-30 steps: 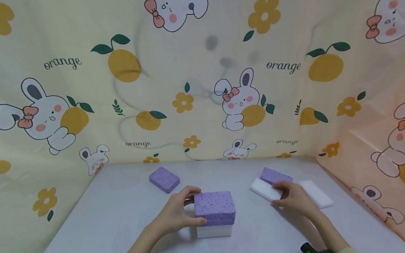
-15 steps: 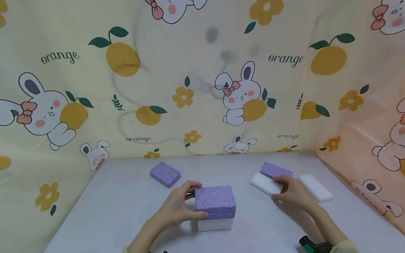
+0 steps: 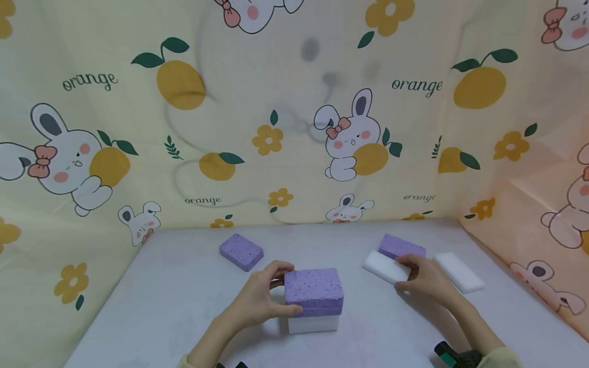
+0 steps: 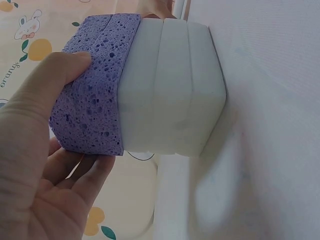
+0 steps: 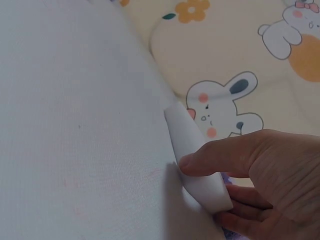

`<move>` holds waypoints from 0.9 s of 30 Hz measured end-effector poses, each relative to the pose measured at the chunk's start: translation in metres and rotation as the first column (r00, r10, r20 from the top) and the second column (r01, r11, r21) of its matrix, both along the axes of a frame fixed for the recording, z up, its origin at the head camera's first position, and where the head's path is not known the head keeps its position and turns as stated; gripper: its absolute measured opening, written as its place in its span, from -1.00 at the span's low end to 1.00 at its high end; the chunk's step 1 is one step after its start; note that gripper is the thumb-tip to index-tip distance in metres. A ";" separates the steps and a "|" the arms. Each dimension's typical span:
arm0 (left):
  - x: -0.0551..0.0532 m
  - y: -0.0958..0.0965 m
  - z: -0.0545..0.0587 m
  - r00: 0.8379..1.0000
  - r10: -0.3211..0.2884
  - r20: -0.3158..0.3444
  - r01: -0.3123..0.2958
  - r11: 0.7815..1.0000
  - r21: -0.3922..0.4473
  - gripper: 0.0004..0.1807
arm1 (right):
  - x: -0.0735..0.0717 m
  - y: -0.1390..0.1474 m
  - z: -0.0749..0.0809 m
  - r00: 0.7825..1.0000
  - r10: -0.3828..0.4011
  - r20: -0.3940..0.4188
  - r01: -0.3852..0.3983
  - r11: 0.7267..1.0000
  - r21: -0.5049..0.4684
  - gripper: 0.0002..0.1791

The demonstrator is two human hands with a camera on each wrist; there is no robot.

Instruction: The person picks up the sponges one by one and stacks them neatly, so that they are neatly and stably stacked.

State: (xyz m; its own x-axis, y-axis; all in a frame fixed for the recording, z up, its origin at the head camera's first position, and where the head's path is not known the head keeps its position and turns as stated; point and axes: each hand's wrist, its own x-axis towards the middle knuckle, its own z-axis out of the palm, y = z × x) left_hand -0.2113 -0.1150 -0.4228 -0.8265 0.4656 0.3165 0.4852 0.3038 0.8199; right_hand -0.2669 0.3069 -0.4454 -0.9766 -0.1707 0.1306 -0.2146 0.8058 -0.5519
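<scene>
My left hand (image 3: pixel 259 296) grips the purple sponges (image 3: pixel 314 286) on top of a stack, thumb on the near side and fingers behind. Below these two sponges, the left wrist view shows three white sponge blocks (image 4: pixel 172 90) pressed together. To the right, my right hand (image 3: pixel 425 281) pinches a white sponge block (image 3: pixel 384 267) lying flat on the table. In the right wrist view my thumb (image 5: pixel 210 159) is on one side of that white block, with the fingers curled at its other side. A purple sponge (image 3: pixel 400 246) lies just behind it, partly covered.
Another purple sponge (image 3: pixel 241 252) lies at the back left of the white table (image 3: pixel 175 296). A second white block (image 3: pixel 458 272) is beyond my right hand. A patterned cloth (image 3: pixel 276 102) rises behind the table and along its right side. Dark wrist devices show near the bottom edge.
The head view has tilted slightly, so the scene sits a little higher in it. Both hands keep their holds, and the stack and loose sponges stay in place.
</scene>
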 end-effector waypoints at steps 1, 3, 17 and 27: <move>0.000 0.000 0.000 1.000 0.002 -0.001 -0.002 1.000 -0.004 -0.18 | 0.000 0.000 -0.001 1.000 0.000 0.001 0.000 1.000 -0.001 -0.28; 0.000 0.000 0.000 1.000 0.004 -0.005 -0.004 1.000 -0.009 -0.18 | 0.001 0.001 -0.002 1.000 0.002 0.001 -0.002 1.000 -0.001 -0.28; -0.001 0.000 -0.002 1.000 0.009 0.004 -0.009 1.000 -0.015 -0.18 | 0.001 -0.001 -0.001 1.000 0.009 -0.007 -0.009 1.000 0.001 -0.33; 0.000 -0.001 0.000 1.000 0.004 0.005 -0.003 1.000 -0.021 -0.19 | 0.000 -0.003 -0.003 0.998 0.009 -0.059 -0.010 1.000 -0.019 -0.34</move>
State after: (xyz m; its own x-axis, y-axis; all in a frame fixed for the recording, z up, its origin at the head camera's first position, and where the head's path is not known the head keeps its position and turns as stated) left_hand -0.2111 -0.1156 -0.4229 -0.8296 0.4692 0.3028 0.4801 0.3225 0.8158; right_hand -0.2667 0.3041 -0.4483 -0.9655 -0.1764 0.1916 -0.2547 0.7930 -0.5534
